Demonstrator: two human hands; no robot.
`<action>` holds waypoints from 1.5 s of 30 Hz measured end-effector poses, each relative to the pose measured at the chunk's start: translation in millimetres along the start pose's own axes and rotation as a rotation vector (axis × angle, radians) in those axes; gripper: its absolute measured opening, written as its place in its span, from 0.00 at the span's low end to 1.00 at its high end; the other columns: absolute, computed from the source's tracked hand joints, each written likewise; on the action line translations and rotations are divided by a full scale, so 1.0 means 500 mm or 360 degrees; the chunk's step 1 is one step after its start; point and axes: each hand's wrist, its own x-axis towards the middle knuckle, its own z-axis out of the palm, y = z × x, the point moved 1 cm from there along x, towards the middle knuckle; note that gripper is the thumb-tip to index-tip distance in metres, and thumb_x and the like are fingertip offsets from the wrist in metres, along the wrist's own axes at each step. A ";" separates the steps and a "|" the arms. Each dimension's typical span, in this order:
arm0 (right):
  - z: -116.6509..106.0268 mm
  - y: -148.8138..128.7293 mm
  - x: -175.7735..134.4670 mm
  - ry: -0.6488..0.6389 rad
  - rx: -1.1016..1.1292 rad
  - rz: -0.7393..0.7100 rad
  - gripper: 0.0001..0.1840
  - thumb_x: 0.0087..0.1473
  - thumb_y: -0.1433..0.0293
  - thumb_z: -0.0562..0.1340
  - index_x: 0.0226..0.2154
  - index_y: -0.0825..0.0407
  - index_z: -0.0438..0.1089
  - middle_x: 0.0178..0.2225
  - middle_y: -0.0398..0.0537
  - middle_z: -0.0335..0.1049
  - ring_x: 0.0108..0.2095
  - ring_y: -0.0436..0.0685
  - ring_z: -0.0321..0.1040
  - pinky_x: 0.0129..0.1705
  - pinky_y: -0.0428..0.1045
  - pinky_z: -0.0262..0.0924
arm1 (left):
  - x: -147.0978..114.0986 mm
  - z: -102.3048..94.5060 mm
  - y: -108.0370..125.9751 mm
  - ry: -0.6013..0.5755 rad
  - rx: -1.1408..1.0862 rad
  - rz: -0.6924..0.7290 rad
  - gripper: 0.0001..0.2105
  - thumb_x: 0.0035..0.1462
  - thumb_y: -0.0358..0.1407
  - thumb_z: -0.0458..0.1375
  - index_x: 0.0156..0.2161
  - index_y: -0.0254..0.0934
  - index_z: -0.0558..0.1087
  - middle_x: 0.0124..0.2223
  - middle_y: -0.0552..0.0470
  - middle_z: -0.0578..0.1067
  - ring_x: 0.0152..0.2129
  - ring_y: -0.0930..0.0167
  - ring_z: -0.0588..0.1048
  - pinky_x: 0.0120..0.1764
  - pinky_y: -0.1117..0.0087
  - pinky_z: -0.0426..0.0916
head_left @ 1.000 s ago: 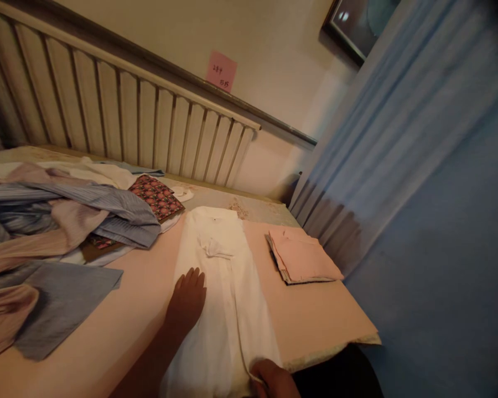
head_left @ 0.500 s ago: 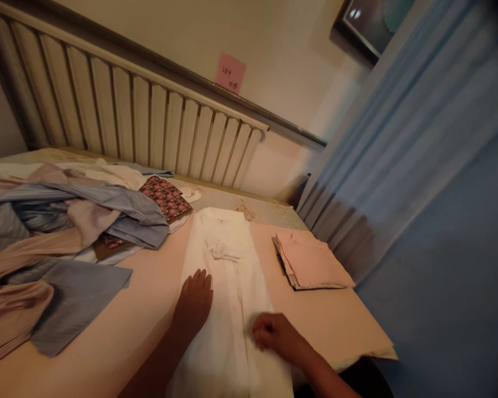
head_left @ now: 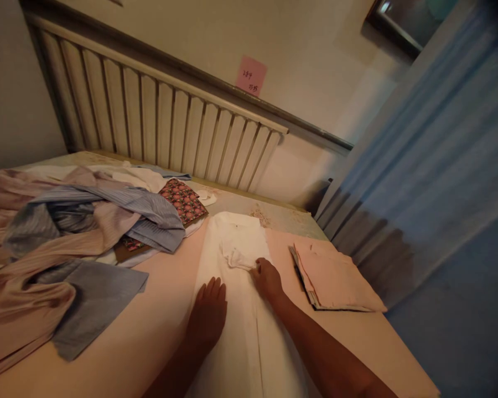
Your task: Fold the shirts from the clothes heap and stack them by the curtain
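A long white shirt (head_left: 243, 309) lies folded into a narrow strip, running from near me towards the wall. My left hand (head_left: 208, 312) rests flat on its left side, fingers stretched out and holding nothing. Near the shirt's far part is a crumpled white bit that looks like a sleeve cuff (head_left: 235, 258). My right hand (head_left: 269, 281) pinches the right end of this cuff, its fingertips closed. The forearms cover part of the shirt's lower stretch.
To the left lies a heap of clothes with a blue-grey garment (head_left: 160, 221), a pink garment (head_left: 45, 271) and a dark floral cloth (head_left: 182, 200). A folded pink stack (head_left: 340, 276) sits right. A radiator (head_left: 166, 121) is behind; a blue curtain (head_left: 402, 182) hangs right.
My right hand has moved forward from the shirt's right edge and closed on the cuff. My left hand stays flat on the shirt. The view has shifted slightly left.
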 end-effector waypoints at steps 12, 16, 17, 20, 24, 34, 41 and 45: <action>-0.013 0.008 0.038 0.0040 0.0060 -0.0012 0.09 0.53 0.72 0.54 0.28 0.52 0.69 0.26 0.43 0.67 0.27 0.51 0.59 0.31 0.46 0.46 | 0.002 -0.004 0.001 -0.0009 -0.0049 -0.0007 0.19 0.61 0.30 0.44 0.52 0.33 0.71 0.56 0.40 0.71 0.56 0.59 0.66 0.55 0.53 0.61; -0.022 0.003 0.040 0.0068 0.0164 -0.0056 0.11 0.54 0.70 0.52 0.28 0.52 0.69 0.26 0.43 0.68 0.28 0.51 0.61 0.31 0.45 0.49 | 0.002 -0.003 0.001 -0.0015 -0.0061 0.0003 0.19 0.61 0.30 0.43 0.51 0.32 0.71 0.56 0.39 0.71 0.56 0.58 0.66 0.54 0.52 0.62; -0.022 0.001 0.039 0.0076 0.0187 -0.0066 0.12 0.54 0.70 0.51 0.27 0.52 0.69 0.26 0.43 0.68 0.28 0.51 0.61 0.31 0.44 0.49 | 0.002 -0.003 0.001 -0.0010 -0.0064 0.0008 0.19 0.61 0.30 0.43 0.51 0.32 0.71 0.56 0.39 0.71 0.56 0.58 0.66 0.54 0.52 0.62; -0.019 -0.004 0.037 0.0105 0.0235 -0.0067 0.12 0.54 0.70 0.51 0.28 0.52 0.69 0.26 0.43 0.68 0.28 0.51 0.61 0.31 0.45 0.50 | 0.002 -0.003 0.002 0.0003 -0.0061 0.0017 0.19 0.61 0.30 0.43 0.52 0.33 0.70 0.56 0.39 0.71 0.56 0.58 0.66 0.54 0.51 0.62; -0.023 -0.007 0.039 0.0120 0.0266 -0.0061 0.12 0.53 0.70 0.51 0.27 0.52 0.69 0.26 0.43 0.68 0.27 0.51 0.61 0.31 0.45 0.51 | 0.001 -0.005 0.002 -0.0002 -0.0057 0.0012 0.18 0.61 0.30 0.44 0.52 0.32 0.70 0.56 0.39 0.71 0.56 0.59 0.66 0.55 0.52 0.62; 0.003 -0.020 0.018 0.0065 0.0012 -0.0146 0.11 0.56 0.71 0.52 0.34 0.51 0.70 0.33 0.46 0.71 0.33 0.53 0.64 0.36 0.45 0.51 | -0.003 -0.001 0.001 0.0003 -0.0076 0.0006 0.19 0.62 0.31 0.44 0.53 0.32 0.70 0.57 0.39 0.70 0.57 0.59 0.65 0.56 0.52 0.60; 0.016 -0.011 0.008 0.0061 0.0035 -0.0188 0.12 0.59 0.68 0.54 0.41 0.51 0.70 0.35 0.47 0.70 0.36 0.54 0.64 0.39 0.46 0.53 | -0.001 -0.004 0.002 0.0027 -0.0016 0.0034 0.18 0.61 0.30 0.44 0.52 0.31 0.71 0.56 0.39 0.71 0.56 0.58 0.65 0.55 0.53 0.60; 0.019 -0.015 0.012 0.0402 0.0072 -0.0178 0.16 0.60 0.71 0.48 0.42 0.54 0.69 0.38 0.52 0.68 0.42 0.56 0.62 0.46 0.50 0.54 | -0.001 0.000 0.001 0.0005 0.0029 0.0067 0.18 0.61 0.29 0.45 0.53 0.31 0.70 0.56 0.38 0.71 0.57 0.57 0.64 0.55 0.52 0.60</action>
